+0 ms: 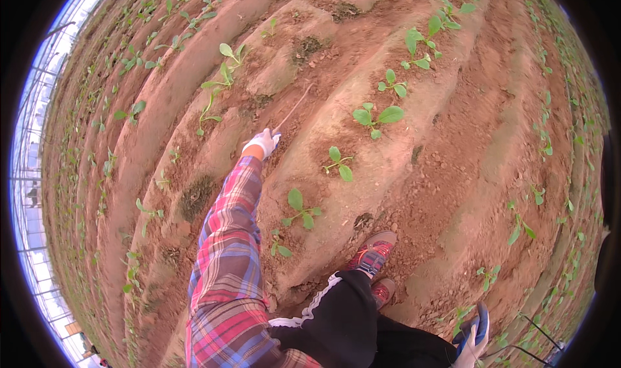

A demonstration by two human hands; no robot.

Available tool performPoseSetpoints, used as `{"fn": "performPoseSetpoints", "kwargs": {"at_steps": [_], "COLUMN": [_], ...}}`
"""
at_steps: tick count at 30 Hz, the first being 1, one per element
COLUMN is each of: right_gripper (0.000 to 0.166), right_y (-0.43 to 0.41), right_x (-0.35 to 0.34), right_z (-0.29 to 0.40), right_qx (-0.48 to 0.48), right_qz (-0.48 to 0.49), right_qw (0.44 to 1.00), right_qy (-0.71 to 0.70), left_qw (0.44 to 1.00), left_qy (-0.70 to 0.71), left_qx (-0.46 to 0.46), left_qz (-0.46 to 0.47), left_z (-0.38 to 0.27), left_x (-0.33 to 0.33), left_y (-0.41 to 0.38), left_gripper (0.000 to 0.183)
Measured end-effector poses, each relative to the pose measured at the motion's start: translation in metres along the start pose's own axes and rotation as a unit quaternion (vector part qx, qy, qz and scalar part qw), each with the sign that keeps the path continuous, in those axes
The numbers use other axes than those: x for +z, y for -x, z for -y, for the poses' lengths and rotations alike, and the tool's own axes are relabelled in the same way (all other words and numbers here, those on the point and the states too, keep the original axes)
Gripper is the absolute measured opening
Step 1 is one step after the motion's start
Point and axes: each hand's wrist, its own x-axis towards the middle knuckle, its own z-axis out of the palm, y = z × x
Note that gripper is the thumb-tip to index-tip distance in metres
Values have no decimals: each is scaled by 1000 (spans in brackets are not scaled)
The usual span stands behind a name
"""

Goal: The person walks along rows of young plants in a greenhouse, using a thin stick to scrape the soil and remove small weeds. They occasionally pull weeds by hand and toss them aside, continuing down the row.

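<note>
My left hand, in a white glove with a blue-coated palm, reaches out over the furrow between two raised soil beds. Its fingers are closed around one end of a thin brownish stick, which slants away over the loose soil. My right hand, gloved too, hangs low at the lower right beside my dark trousers. Its palm is partly hidden, and whether it holds anything is unclear. Green leaves show right beside it. Leafy seedlings grow along the bed to the right of the stick.
More seedlings stand on the bed to the left. Dark clumps of dry plant matter lie on the soil. My red patterned shoe is in the furrow on the right. A greenhouse wall curves along the left rim.
</note>
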Motion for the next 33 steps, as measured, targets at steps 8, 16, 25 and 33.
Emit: {"fn": "performPoseSetpoints", "kwargs": {"at_steps": [8, 16, 25, 33], "right_gripper": [39, 40, 40, 39], "right_y": [2, -2, -4, -5], "right_x": [-3, -7, -12, -11], "right_z": [-4, -10, -11, -13], "right_qx": [-20, -24, 6, 20], "right_qz": [15, 22, 25, 24], "right_qw": [1000, 998, 999, 999], "right_qy": [-14, -46, -36, -24], "left_qw": [999, 997, 993, 989], "left_qy": [38, -1, -13, -28], "left_qx": [18, -59, -100, -122], "left_qz": [-23, -42, -66, -79], "left_z": [62, 159, 206, 250], "left_x": [53, 104, 115, 106], "left_y": [51, 122, 202, 265], "left_gripper": [58, 57, 54, 41]}}
